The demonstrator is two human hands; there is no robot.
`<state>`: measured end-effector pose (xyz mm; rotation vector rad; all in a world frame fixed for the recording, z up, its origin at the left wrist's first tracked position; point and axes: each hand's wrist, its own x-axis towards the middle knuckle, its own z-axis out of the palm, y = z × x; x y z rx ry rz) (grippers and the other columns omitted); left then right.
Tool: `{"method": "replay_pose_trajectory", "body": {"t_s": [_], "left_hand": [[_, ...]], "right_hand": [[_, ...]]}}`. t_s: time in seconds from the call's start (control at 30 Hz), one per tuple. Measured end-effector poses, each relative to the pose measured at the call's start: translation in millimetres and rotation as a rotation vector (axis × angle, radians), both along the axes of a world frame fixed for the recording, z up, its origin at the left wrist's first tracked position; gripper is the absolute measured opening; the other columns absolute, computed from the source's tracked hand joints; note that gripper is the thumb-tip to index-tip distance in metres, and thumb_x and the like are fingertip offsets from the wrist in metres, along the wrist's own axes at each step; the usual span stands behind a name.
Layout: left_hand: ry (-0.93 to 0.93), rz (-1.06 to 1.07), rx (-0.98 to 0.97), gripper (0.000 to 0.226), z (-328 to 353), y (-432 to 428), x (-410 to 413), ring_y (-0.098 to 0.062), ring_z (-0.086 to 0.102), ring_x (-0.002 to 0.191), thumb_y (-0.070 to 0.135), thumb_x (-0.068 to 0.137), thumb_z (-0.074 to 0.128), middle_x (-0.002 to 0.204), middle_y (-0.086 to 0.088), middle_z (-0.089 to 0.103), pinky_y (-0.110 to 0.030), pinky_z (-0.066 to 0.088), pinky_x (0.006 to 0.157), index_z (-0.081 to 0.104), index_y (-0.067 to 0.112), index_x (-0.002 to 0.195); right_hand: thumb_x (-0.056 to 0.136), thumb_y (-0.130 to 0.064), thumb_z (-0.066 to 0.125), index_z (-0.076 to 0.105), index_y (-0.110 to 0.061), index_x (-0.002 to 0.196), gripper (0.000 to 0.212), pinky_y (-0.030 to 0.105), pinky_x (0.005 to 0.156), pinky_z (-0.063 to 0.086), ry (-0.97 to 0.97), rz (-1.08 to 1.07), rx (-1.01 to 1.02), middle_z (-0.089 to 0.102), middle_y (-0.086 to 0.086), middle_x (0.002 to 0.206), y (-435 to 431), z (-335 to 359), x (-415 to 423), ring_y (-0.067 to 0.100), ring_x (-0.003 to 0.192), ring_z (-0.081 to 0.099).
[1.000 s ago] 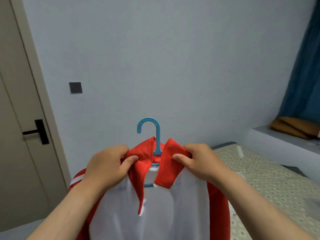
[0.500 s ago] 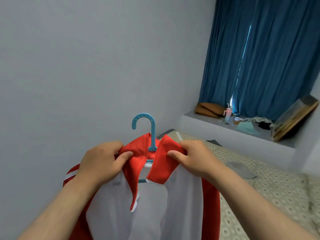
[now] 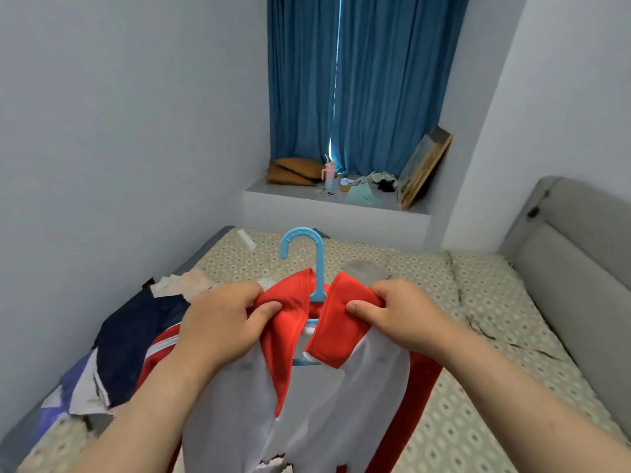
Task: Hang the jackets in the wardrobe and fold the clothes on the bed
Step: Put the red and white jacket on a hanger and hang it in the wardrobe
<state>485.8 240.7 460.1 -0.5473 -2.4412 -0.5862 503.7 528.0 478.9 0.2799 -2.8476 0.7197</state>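
A red and white jacket [image 3: 327, 397] hangs on a blue plastic hanger [image 3: 316, 264] held up in front of me over the bed [image 3: 478, 336]. My left hand [image 3: 218, 322] pinches the left flap of its red collar. My right hand [image 3: 403, 312] pinches the right flap. The hanger's hook stands upright between my hands, and its shoulders are hidden inside the jacket. A heap of dark blue and pale clothes [image 3: 133, 339] lies on the bed's left side, partly behind my left arm.
Blue curtains [image 3: 358, 83] hang over a window ledge [image 3: 307, 199] holding a brown cushion, a pink bottle, small clutter and a leaning wooden frame [image 3: 423, 169]. A grey padded headboard [image 3: 573, 254] stands on the right. A plain wall runs along the left.
My view has swung right, from the door and bare wall to the curtains, ledge and bed. Both hands keep the same hold on the collar, with the jacket carried along.
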Motion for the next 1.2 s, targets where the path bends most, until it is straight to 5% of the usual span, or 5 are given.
{"method": "replay_pose_trajectory", "body": {"t_s": [0.53, 0.67, 0.87, 1.1, 1.2], "left_hand": [[-0.432, -0.254, 0.0, 0.042, -171.7, 237.9, -188.5, -0.016, 0.05, 0.064, 0.057, 0.085, 0.054, 0.06, 0.01, 0.049, -0.031, 0.032, 0.055, 0.044, 0.022, 0.063], [-0.431, -0.299, 0.017, 0.047, -210.6, 278.4, -230.6, -0.017, 0.048, 0.057, 0.06, 0.081, 0.046, 0.055, 0.006, 0.047, -0.033, 0.034, 0.055, 0.046, 0.019, 0.059], [-0.388, -0.309, -0.106, 0.042, -289.0, 317.4, -300.5, -0.02, 0.046, 0.053, 0.051, 0.085, 0.051, 0.053, 0.008, 0.042, -0.031, 0.03, 0.059, 0.039, 0.022, 0.057], [-0.383, -0.161, -0.074, 0.034, -429.6, 356.5, -373.7, -0.024, 0.046, 0.056, 0.041, 0.086, 0.055, 0.057, 0.01, 0.04, -0.036, 0.034, 0.06, 0.037, 0.026, 0.062], [-0.346, -0.104, -0.056, 0.034, -490.0, 369.2, -394.2, -0.026, 0.047, 0.056, 0.044, 0.088, 0.05, 0.058, 0.007, 0.042, -0.037, 0.037, 0.058, 0.035, 0.026, 0.062]], "right_hand": [[0.081, -0.065, 0.061, 0.051, -0.022, 0.06, 0.049, 0.033, 0.056, 0.04, -0.29, -0.347, -0.047, 0.056, -0.007, 0.06, 215.1, -157.6, -115.6, 0.006, 0.06, 0.053], [0.084, -0.063, 0.059, 0.046, -0.025, 0.06, 0.047, 0.031, 0.053, 0.035, -0.283, -0.388, -0.042, 0.054, -0.008, 0.06, 249.4, -200.2, -155.2, 0.006, 0.06, 0.052], [0.094, -0.029, 0.061, 0.049, -0.019, 0.069, 0.03, 0.037, 0.066, 0.037, -0.208, -0.399, 0.081, 0.058, -0.001, 0.065, 276.9, -287.9, -212.9, 0.03, 0.07, 0.055], [0.097, -0.022, 0.056, 0.047, -0.023, 0.074, 0.025, 0.03, 0.065, 0.029, -0.14, -0.493, -0.107, 0.048, -0.015, 0.066, 290.1, -439.6, -292.9, 0.01, 0.062, 0.045], [0.096, -0.021, 0.059, 0.049, -0.018, 0.074, 0.024, 0.034, 0.064, 0.031, -0.109, -0.535, -0.09, 0.052, -0.009, 0.066, 297.0, -502.3, -320.9, 0.018, 0.062, 0.047]]}}
